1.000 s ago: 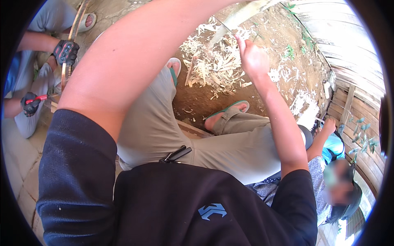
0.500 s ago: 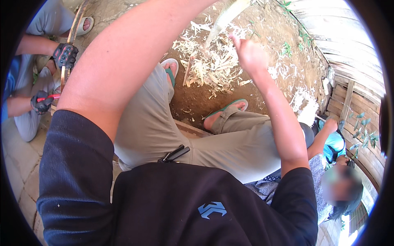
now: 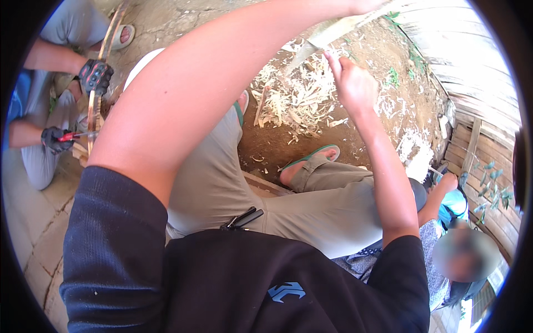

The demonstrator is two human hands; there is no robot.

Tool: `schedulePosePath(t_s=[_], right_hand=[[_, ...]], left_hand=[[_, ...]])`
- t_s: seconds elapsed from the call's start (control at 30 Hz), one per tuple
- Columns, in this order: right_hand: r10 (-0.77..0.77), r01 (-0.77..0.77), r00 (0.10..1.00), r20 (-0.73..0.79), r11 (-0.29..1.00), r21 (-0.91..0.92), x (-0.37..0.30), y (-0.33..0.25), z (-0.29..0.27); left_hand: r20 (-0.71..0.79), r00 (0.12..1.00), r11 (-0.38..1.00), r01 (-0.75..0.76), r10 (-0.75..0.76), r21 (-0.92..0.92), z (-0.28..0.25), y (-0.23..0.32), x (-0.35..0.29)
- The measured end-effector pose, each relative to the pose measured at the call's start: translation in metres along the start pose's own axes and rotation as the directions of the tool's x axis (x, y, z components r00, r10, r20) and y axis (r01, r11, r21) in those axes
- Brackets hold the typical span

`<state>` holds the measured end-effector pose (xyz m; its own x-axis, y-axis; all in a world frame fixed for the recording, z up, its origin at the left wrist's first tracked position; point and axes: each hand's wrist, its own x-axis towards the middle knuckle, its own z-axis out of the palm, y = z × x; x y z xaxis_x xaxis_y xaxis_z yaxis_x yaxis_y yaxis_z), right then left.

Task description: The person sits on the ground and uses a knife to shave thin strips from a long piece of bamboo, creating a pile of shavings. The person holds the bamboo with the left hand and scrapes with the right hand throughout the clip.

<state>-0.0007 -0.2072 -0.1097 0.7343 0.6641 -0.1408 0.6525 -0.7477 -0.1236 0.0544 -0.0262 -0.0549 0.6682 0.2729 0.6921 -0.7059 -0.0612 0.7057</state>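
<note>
The right hand [image 3: 358, 89] is curled closed around a thin tool [image 3: 317, 46], apparently a blade, whose handle is hidden in the palm; the index finger [image 3: 332, 62] lies straight toward it, probably to steady the edge. The left hand [image 3: 367, 5] is cut off by the upper rim beside the pale strip [image 3: 347, 29], so I cannot tell how its fingers close. The pale strip slants ahead of the person, its lower end above the shavings [image 3: 302, 105] on the ground; that tilt likely lets scraps fall clear of the sandalled foot [image 3: 311, 160]. Farther left, a co-worker's gloved hand [image 3: 95, 76] grips a long curved strip [image 3: 105, 41], seemingly bracing it for the red-handled tool [image 3: 69, 136] in the other gloved hand [image 3: 54, 140]. At right sits another person near a plank wall [image 3: 484, 161].
</note>
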Motion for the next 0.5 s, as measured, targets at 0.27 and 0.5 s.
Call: schedulePosePath(t_s=[0.27,0.5], right_hand=[[-0.024,0.024,1.000,0.001,1.000,0.001,0.005,-0.002,-0.012],[0.004,-0.005,1.000,0.021,0.999,0.032,0.003,-0.001,-0.014]], left_hand=[[-0.028,0.998,0.999,-0.048,0.048,0.005,-0.011,-0.017,0.008],[-0.066,0.995,0.997,0.079,-0.080,-0.024,-0.013,-0.016,-0.002]])
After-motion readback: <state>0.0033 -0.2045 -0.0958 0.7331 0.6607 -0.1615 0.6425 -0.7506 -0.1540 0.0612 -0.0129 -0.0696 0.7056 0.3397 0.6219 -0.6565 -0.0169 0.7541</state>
